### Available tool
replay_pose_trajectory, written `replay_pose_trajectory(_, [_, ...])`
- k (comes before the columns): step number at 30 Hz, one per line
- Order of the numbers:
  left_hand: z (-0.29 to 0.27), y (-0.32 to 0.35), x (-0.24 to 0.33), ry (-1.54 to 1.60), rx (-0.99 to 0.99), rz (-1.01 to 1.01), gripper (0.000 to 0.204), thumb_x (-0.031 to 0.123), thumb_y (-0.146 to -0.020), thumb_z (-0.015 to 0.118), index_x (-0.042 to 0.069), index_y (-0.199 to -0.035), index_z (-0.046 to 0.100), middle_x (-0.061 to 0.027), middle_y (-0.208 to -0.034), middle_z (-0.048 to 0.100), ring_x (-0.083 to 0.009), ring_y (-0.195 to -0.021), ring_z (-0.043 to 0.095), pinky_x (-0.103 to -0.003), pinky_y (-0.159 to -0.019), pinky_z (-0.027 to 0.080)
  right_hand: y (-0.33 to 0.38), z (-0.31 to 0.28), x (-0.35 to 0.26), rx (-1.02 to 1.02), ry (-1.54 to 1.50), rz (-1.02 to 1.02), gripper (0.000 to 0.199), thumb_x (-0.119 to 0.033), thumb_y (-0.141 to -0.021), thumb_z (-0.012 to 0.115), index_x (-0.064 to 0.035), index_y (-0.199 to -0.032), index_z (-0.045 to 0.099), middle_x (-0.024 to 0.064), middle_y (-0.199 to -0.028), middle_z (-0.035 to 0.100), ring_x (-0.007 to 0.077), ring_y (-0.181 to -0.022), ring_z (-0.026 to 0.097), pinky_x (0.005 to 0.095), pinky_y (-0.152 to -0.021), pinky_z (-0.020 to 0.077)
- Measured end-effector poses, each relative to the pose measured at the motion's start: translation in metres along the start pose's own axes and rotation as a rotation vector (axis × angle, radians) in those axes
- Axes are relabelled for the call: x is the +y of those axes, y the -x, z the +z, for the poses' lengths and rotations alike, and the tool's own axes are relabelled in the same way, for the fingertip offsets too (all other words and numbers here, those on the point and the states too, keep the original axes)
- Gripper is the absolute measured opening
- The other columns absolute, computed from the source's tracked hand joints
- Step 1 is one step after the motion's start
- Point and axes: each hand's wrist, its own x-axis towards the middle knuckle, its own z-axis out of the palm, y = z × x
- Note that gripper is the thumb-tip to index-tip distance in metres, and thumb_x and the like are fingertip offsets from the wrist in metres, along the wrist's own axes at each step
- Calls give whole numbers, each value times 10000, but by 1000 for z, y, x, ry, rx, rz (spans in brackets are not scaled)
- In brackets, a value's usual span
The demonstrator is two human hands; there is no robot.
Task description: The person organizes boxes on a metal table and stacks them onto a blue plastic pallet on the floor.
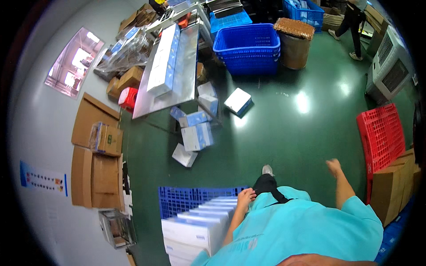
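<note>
Green floor; left hand [245, 195] grips stacked white boxes [202, 224], right hand [333, 166] open, empty.

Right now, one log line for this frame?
left hand: on row of white boxes over blue pallet | right hand: free, raised, empty | floor: loose boxes, green

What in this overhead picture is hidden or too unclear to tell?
Head view:
- Left hand: its palm faces away at the stacked white boxes, so its grip is unclear.
- Right hand: blurred, fingers indistinct.
- Blue pallet: mostly covered by the boxes.
- Person at top right: cut off by the edge.
</note>
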Motion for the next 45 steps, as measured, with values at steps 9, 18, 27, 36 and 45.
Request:
replay_pose_trajectory(9, [-39, -154, 316, -273, 372, 367, 326, 248, -877, 620, 32, -1121, 615, -78, -950, 654, -148, -822, 609, -284, -683, 496, 14, -7, -136, -363, 108, 554, 275, -230, -828, 615, 37, -768, 597, 134, -609, 579, 278, -543, 581, 426, -471, 452])
replay_pose_trajectory(18, [-176, -251, 497, -793, 1054, 549, 557, 301, -777, 686, -42, -1188, 532, -242, -1185, 533, -375, -1111, 513, -415, -956, 409, -285, 97, -569, -561, 376, -408, 267, -226, -818, 600, 31, -867, 654, 94, -759, 653, 172, -665, 602, 332, -603, 489])
replay_pose_trajectory(27, [-273, -360, 730, -840, 1395, 133, 777, 558, -789, 593, 8, -1317, 442, -213, -1427, 345, -344, -1364, 243, -588, -1061, 193, -430, 211, -843, -541, 639, -642, 330, -284, -806, 636, 15, -943, 662, 154, -857, 677, 263, -747, 648, 368, -694, 512])
replay_pose_trajectory(36, [-215, -389, 668, -848, 1523, 165, 654, 557, -693, 700, 25, -1046, 561, -157, -1015, 556, -360, -1011, 492, -492, -904, 327, -381, 384, -958, -1259, 1002, -827, 432, -386, -833, 619, -21, -1064, 638, 191, -981, 665, 321, -922, 637, 397, -814, 496])
replay_pose_trajectory(45, [-26, -446, 682, -734, 1549, 129, 616, 527, -685, 730, 37, -1018, 559, -131, -976, 542, -340, -984, 481, -447, -864, 329, -335, 495, -982, -2084, 982, -610, 693, -586, -806, 607, 71, -1021, 646, 163, -924, 673, 246, -865, 624, 342, -789, 482])
